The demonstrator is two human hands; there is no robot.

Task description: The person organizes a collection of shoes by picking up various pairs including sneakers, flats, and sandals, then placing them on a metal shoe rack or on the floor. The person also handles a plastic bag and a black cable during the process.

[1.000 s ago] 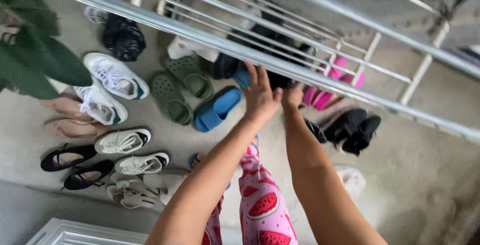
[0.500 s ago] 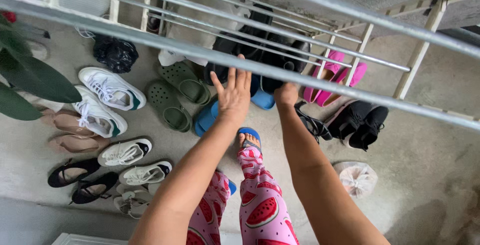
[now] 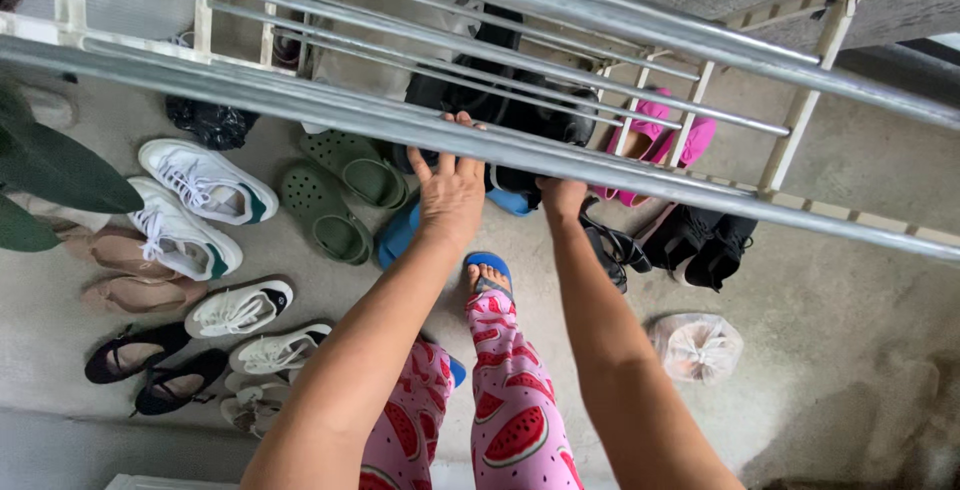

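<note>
So there's a big grey metal drying rack with long horizontal rails [image 3: 620, 165] running across the whole view, concrete floor [image 3: 830, 270] far below. Left hand [image 3: 452, 188] lies open on the near rail, fingers over it; right hand [image 3: 562, 195] looks curled under the same rail, can't tell how tight. If the rack tips or a loose grip slips, I'd guess it drops onto the green clogs [image 3: 335, 190] underneath.
</note>
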